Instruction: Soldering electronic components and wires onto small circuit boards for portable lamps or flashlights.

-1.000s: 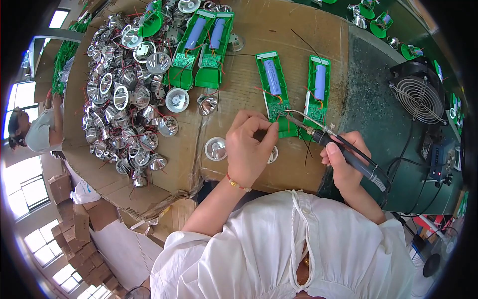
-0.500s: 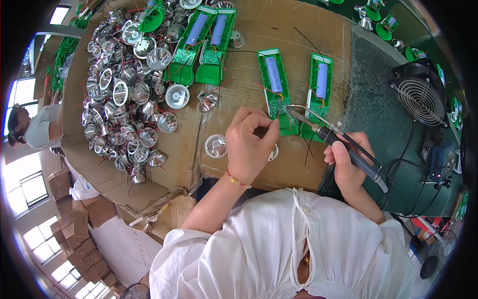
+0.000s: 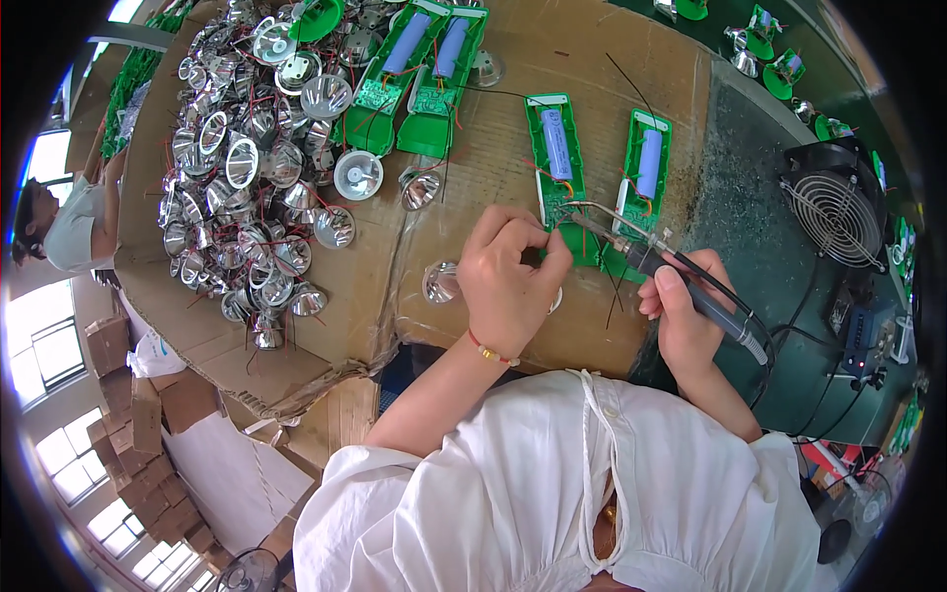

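My right hand is wrapped round a soldering iron with a thin metal feed tube beside its tip. The tip sits at the circuit board of an open green plastic case with a purple cylindrical battery inside. My left hand is pinched beside the same board; what its fingertips hold is hidden. Just right lies a second green case with its own battery and loose wires. A silvery reflector rests left of my left hand; another's rim peeks out behind it.
A big heap of silvery reflectors with red wires covers the cardboard on the left. Two more green cases lie at its edge. A black fan and a small blue box stand at right. Another person is far left.
The whole view has shifted slightly, the cases appearing a little further right. Both hands stay at the board, my left still pinched and my right still holding the soldering iron.
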Tool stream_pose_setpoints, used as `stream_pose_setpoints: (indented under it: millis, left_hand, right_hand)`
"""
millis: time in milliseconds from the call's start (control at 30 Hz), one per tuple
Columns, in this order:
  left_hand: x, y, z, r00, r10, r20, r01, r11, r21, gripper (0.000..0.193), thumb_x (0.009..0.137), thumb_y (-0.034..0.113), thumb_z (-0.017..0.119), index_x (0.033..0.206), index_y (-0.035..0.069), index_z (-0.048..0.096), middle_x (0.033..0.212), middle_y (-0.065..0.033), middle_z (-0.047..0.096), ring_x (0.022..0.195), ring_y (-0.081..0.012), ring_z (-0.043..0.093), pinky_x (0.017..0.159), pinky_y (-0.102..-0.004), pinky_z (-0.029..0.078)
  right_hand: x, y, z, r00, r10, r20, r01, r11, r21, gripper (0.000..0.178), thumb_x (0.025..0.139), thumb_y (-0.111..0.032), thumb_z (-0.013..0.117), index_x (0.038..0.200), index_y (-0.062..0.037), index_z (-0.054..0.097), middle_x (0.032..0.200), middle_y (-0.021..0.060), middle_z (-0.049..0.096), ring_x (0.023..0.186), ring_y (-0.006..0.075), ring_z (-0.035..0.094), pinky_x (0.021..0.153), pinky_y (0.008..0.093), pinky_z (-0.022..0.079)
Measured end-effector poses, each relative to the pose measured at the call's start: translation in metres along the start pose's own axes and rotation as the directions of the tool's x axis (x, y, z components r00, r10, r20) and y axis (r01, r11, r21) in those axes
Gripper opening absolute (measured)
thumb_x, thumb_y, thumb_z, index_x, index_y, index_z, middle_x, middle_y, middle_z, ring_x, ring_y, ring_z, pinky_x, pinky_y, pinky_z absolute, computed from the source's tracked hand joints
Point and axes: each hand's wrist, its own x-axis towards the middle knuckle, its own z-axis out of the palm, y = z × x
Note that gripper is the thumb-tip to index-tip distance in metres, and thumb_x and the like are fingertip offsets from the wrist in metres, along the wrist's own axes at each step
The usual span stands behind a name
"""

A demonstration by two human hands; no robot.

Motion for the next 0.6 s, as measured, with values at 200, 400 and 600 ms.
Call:
stream_pose_setpoints:
  millis: [200, 400, 600]
  left_hand:
    - [0.0044, 0.0043, -0.0042, 0.993, -0.108, 0.055, 0.112, 0.992, -0.059, 0.011, 0.065, 0.002, 0.068, 0.063, 0.001, 0.057, 0.073, -0.0077, 0.056, 0.053, -0.0178, 0.055, 0.047, -0.0271, 0.044]
    - [0.0065, 0.0065, -0.0060, 0.990, -0.112, 0.082, 0.117, 0.991, -0.061, 0.010, 0.066, 0.002, 0.067, 0.063, -0.001, 0.057, 0.074, -0.0074, 0.056, 0.053, -0.0164, 0.056, 0.048, -0.0261, 0.044]
    - [0.0058, 0.0044, -0.0062, 0.984, -0.146, 0.098, 0.155, 0.984, -0.092, 0.009, 0.066, 0.002, 0.067, 0.064, -0.001, 0.058, 0.073, -0.0074, 0.057, 0.053, -0.0159, 0.056, 0.048, -0.0258, 0.044]
  right_hand:
    - [0.0019, -0.0020, 0.0008, 0.999, 0.044, -0.006, -0.044, 0.999, 0.022, 0.014, 0.082, -0.013, 0.058, 0.086, -0.0019, 0.050, 0.063, 0.0082, 0.057, 0.046, 0.0100, 0.051, 0.042, 0.0197, 0.039]
    - [0.0035, 0.0005, -0.0005, 0.996, 0.086, -0.015, -0.086, 0.996, 0.032, 0.015, 0.081, -0.014, 0.059, 0.084, -0.0024, 0.050, 0.063, 0.0081, 0.057, 0.046, 0.0101, 0.051, 0.041, 0.0196, 0.039]
    - [0.0011, 0.0008, -0.0035, 0.996, 0.063, -0.061, -0.050, 0.978, 0.205, 0.015, 0.083, -0.014, 0.058, 0.085, -0.0010, 0.049, 0.063, 0.0092, 0.058, 0.047, 0.0103, 0.052, 0.043, 0.0205, 0.041]
